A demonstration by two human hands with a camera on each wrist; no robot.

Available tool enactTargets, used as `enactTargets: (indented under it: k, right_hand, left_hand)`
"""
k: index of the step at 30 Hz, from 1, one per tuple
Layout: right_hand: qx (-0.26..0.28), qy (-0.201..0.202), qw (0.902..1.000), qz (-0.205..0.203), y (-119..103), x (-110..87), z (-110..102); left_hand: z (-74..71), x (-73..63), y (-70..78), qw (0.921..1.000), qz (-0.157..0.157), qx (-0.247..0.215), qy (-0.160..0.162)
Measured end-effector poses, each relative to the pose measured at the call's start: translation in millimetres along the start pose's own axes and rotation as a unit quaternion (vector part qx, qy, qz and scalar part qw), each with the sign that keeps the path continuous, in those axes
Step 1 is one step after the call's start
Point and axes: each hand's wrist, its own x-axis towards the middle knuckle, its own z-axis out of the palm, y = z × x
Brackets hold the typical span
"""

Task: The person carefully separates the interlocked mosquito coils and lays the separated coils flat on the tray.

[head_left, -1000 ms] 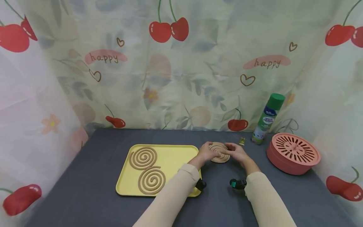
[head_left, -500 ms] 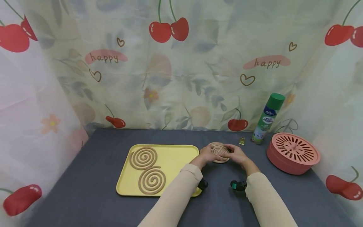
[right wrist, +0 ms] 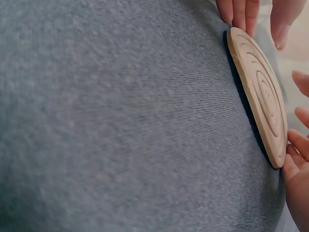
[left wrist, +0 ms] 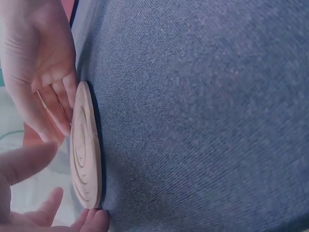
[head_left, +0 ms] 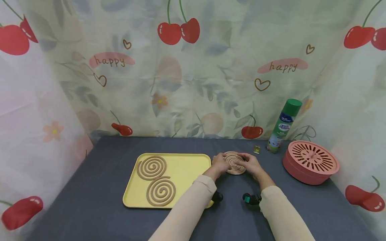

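Observation:
A double mosquito coil (head_left: 233,159), its spirals nested into one flat disc, lies on the dark cloth-covered table. My left hand (head_left: 220,164) is at its left edge and my right hand (head_left: 251,164) at its right edge. In the left wrist view, the left fingertips (left wrist: 98,220) touch the rim of the disc, while the left thumb stays clear of it. The right wrist view has the right fingers (right wrist: 300,142) against the opposite rim, fairly straight, with the thumb apart. Two single mosquito coils (head_left: 151,167) (head_left: 161,191) lie on the yellow tray (head_left: 190,164).
Right of the hands stands a round pink slotted box (head_left: 311,164). A green spray can (head_left: 283,127) and a small gold metal piece (head_left: 256,149) are at the back right. The tray lies close by the left forearm. A patterned curtain (head_left: 193,93) encloses the table.
My left hand has drawn back from over the coil to its left edge, so more of the disc shows. The disc has shifted slightly right and toward me.

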Motion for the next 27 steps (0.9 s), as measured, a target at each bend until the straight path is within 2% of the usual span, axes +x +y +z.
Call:
enactTargets:
  k: [6, 13, 20, 27]
  right_hand:
    - [0.028, 0.018, 0.9994, 0.008, 0, -3.0, 4]
    - [0.040, 0.029, 0.9988, 0.000, 1, -6.6, 5]
    - [0.047, 0.039, 0.9981, -0.006, 5, -9.8, 2]
    - [0.076, 0.044, 0.9961, 0.002, 11, -13.5, -10]
  left_hand:
    - [0.5, -2.1, -1.1, 0.9983, -0.002, -0.046, 0.037]
    - [4.7, -3.7, -2.2, 0.9954, 0.004, -0.064, 0.071]
    - [8.6, -6.7, 0.3, 0.9929, 0.031, -0.092, 0.068]
    - [6.6, -11.1, 3.3, 0.9940, 0.043, -0.084, 0.055]
